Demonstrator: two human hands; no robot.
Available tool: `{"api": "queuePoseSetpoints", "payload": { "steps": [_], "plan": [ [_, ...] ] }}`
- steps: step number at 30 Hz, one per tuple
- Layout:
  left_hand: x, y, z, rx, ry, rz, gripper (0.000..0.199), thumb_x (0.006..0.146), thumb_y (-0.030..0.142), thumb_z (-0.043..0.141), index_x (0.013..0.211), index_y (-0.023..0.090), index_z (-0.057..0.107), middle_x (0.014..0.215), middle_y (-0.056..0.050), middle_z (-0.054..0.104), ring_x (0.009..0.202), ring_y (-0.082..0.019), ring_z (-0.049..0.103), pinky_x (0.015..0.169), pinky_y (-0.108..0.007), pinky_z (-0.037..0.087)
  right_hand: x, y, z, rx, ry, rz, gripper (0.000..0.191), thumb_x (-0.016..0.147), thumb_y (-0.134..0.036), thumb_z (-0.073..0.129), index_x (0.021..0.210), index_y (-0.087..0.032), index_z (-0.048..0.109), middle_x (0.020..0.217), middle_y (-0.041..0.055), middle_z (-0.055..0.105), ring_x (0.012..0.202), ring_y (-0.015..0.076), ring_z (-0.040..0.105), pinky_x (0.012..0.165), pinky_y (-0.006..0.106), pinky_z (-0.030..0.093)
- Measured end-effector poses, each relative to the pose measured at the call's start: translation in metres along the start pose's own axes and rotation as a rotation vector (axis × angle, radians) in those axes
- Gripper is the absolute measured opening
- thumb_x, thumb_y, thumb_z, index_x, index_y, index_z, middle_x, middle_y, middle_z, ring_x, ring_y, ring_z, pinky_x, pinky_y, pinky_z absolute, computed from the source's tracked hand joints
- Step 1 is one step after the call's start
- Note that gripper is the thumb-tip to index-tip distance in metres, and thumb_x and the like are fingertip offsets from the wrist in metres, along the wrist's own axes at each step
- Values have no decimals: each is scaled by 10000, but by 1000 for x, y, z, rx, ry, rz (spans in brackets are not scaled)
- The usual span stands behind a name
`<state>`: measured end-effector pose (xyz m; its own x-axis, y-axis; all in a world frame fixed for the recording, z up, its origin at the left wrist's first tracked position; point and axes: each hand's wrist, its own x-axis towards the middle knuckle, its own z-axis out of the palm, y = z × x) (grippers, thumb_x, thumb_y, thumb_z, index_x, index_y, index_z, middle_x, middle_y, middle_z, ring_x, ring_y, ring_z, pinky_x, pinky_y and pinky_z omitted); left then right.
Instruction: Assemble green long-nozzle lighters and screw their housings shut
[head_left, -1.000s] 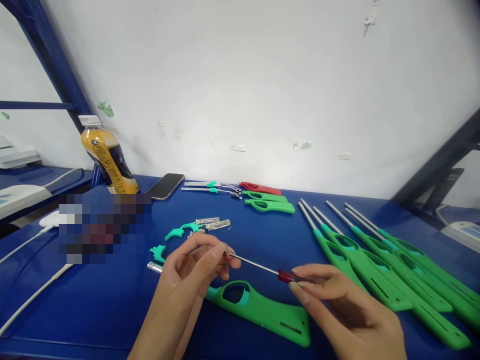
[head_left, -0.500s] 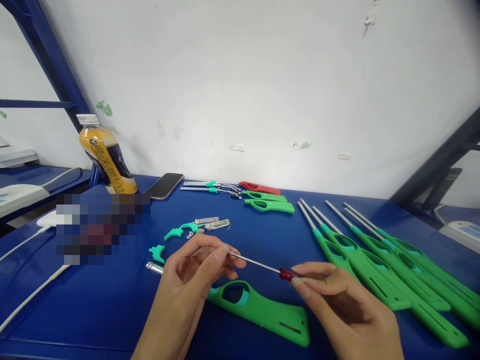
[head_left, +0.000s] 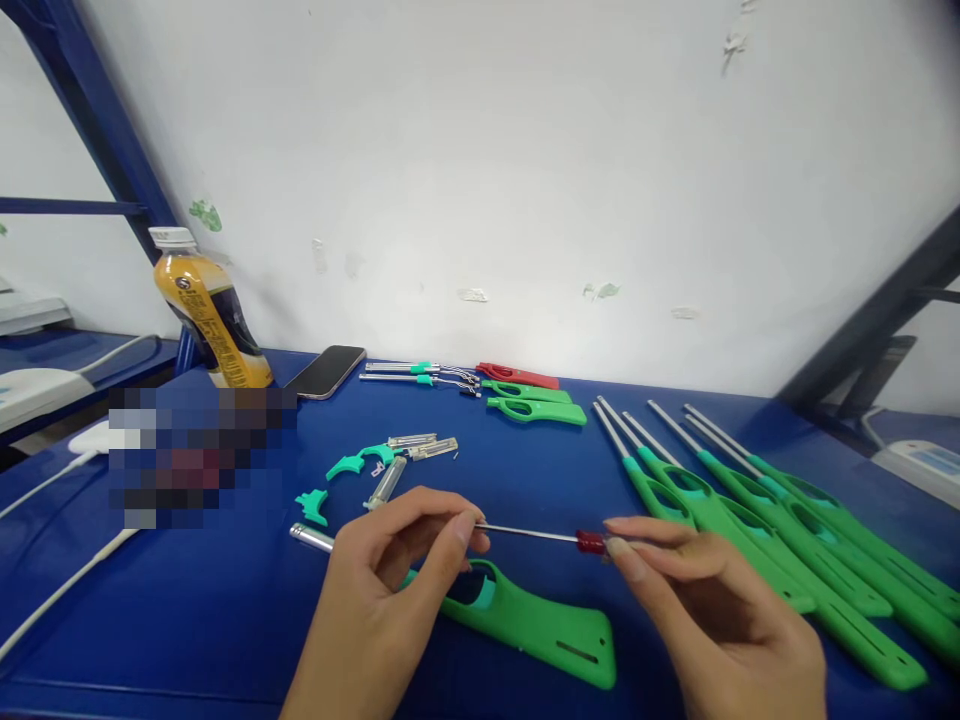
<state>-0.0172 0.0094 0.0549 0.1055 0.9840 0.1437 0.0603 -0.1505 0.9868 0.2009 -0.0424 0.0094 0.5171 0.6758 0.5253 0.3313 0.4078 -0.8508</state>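
Note:
A small screwdriver (head_left: 529, 532) with a thin metal shaft and a dark red handle is held level between both hands. My left hand (head_left: 409, 560) pinches the shaft's tip end between thumb and fingers. The red handle sits between the thumb and fingers of my right hand (head_left: 697, 590). Below them a green lighter (head_left: 544, 625) lies on the blue table, its metal tube (head_left: 311, 538) showing left of my left hand. Behind my left hand are teal plastic pieces (head_left: 346, 466) and clear parts (head_left: 387, 483).
Several green lighters (head_left: 817, 540) lie at the right. Farther back are metal tubes with wires (head_left: 401, 379), a red casing (head_left: 517, 376), small green casings (head_left: 536, 411) and a phone (head_left: 328, 371). A yellow bottle (head_left: 210, 320) stands at the back left.
Both hands have shifted to the right with the screwdriver, which lies closer to level. A clear part behind my left hand shows more fully.

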Motion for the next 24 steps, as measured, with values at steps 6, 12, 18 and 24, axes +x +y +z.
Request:
{"api": "queuePoseSetpoints", "payload": {
  "steps": [6,12,18,24],
  "plan": [
    [8,-11,-3,-126,-85,32,247,960,433,805,883,202,849,746,-54,789,681,-202,745,624,-264,615,-1,1,1,28,45,28,322,798,-401,999,733,-222,739,917,87,853,822,284,840,698,381,720],
    [9,-15,-5,-145,-100,-19,343,970,514,796,918,180,852,797,-78,782,583,-181,725,434,-214,472,-2,2,1,28,60,-2,297,809,-376,990,746,-224,742,924,80,854,836,280,846,695,366,718],
    [6,-9,-2,-136,-79,-60,354,947,534,806,936,183,850,826,-79,785,527,-166,713,383,-199,396,-2,2,1,23,71,-7,296,799,-382,995,760,-225,747,898,75,847,856,294,848,727,397,724],
    [2,1,0,-101,-51,-106,315,923,510,821,894,197,844,851,-66,788,509,-153,709,358,-187,356,-1,2,2,22,66,-21,262,821,-334,976,754,-224,748,913,78,858,860,287,852,722,380,726]
  ]
}}
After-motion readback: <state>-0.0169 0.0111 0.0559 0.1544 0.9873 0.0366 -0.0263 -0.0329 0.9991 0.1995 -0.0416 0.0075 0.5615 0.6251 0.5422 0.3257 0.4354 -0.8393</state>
